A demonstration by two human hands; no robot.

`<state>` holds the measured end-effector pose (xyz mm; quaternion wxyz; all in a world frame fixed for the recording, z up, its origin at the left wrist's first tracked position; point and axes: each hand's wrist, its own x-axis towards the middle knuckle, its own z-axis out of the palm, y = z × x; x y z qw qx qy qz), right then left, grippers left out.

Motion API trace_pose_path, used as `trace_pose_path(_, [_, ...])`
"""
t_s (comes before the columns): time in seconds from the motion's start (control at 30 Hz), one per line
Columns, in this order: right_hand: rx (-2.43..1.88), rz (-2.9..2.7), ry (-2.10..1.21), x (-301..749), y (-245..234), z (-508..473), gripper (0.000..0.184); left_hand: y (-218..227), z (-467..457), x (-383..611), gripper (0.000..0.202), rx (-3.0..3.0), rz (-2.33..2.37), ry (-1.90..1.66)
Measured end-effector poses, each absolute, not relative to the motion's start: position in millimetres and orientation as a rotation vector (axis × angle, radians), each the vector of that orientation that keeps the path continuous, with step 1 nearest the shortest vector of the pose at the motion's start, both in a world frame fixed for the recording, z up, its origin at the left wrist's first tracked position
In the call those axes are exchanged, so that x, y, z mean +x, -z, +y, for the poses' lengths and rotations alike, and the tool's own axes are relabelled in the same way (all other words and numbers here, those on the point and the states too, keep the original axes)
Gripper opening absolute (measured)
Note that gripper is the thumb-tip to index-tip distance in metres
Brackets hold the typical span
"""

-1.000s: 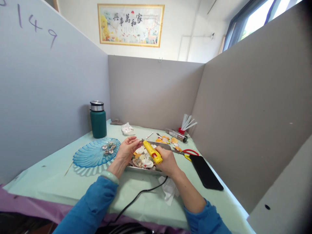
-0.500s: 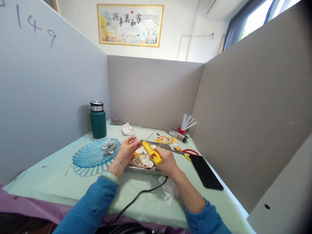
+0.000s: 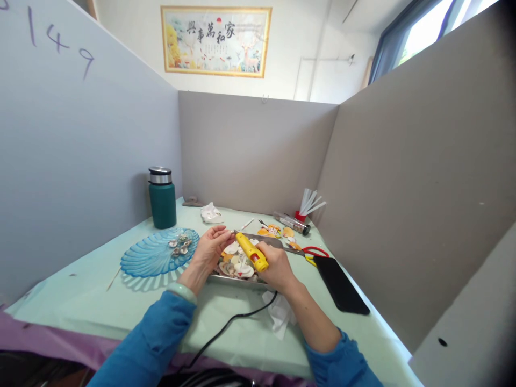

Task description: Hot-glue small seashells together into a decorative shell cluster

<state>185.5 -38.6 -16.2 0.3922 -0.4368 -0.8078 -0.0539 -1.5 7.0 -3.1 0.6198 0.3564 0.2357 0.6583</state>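
My right hand (image 3: 276, 267) grips a yellow glue gun (image 3: 251, 251), its nozzle pointing up-left toward my left fingertips. A black cord (image 3: 229, 325) runs from the gun toward me. My left hand (image 3: 208, 250) is pinched on a small piece, too small to name, right at the nozzle tip. Both hands hover over a metal tray (image 3: 226, 280) holding several shells and coloured bits.
A blue glass shell-shaped plate (image 3: 153, 257) with a few small shells lies at the left, a green flask (image 3: 162, 198) behind it. Red-and-yellow scissors (image 3: 312, 253), a black phone (image 3: 339, 285), a red cup of glue sticks (image 3: 308, 206) and crumpled tissue (image 3: 279, 314) lie to the right. Partition walls enclose the table.
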Motion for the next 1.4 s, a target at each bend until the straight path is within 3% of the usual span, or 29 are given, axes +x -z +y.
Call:
trace_pose_path(0.8, [-1.326,-1.970,0.151,191,13,-36,0.007,4,11,-5,0.031,0.765,0.539,-1.554])
trace_pose_path(1.0, [-1.491,-2.085,-0.028,193,8,-34,0.032,4,12,-7,0.031,0.736,0.504,-1.563])
trace_pose_path(1.2, [-1.302,-2.312,-0.299,188,8,-40,0.046,6,12,-8,0.031,0.764,0.492,-1.561])
trace_pose_path(1.4, [-1.212,-2.360,-0.365,200,-4,-35,0.032,3,10,-6,0.032,0.778,0.500,-1.555])
